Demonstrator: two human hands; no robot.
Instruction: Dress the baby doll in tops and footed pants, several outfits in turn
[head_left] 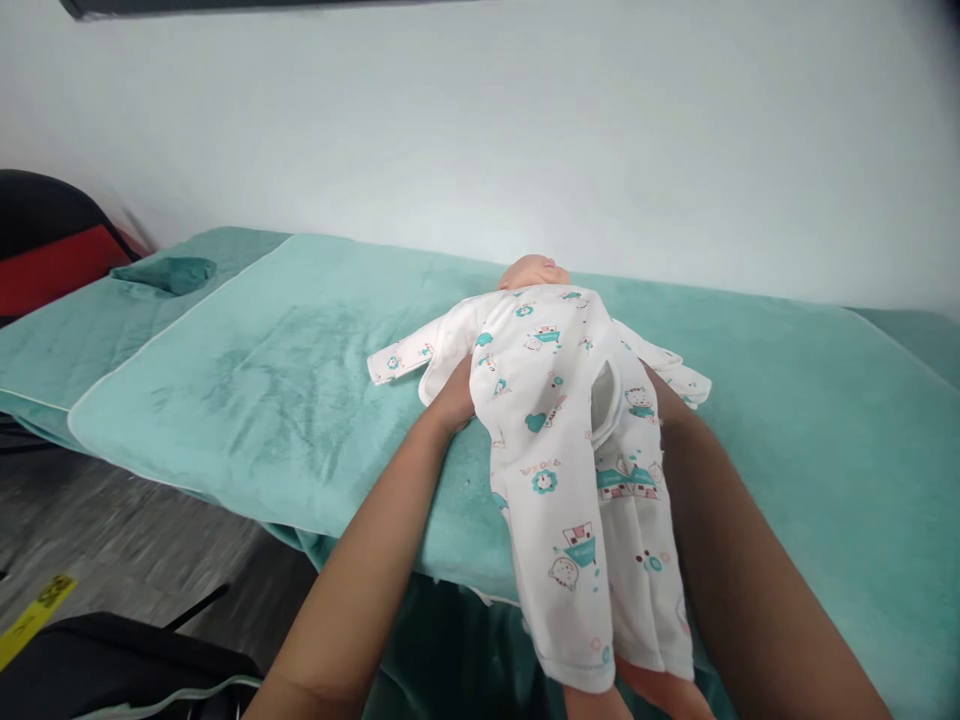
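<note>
A baby doll (534,271) lies on its back on a teal towel (300,370), head away from me. It wears a white printed romper (555,420). My left hand (453,400) is tucked under the doll's left side, with its fingers hidden beneath the romper. My right hand (660,405) reaches under the doll's other side and is almost wholly covered by the cloth. The romper's legs hang over the table's near edge, and bare doll feet (645,695) show at the bottom.
The towel covers a padded table (862,450) that stands against a white wall. A folded teal cloth (169,273) lies at the far left corner. A black and red chair (45,250) stands to the left. Dark objects and a yellow tag (37,615) lie on the grey floor.
</note>
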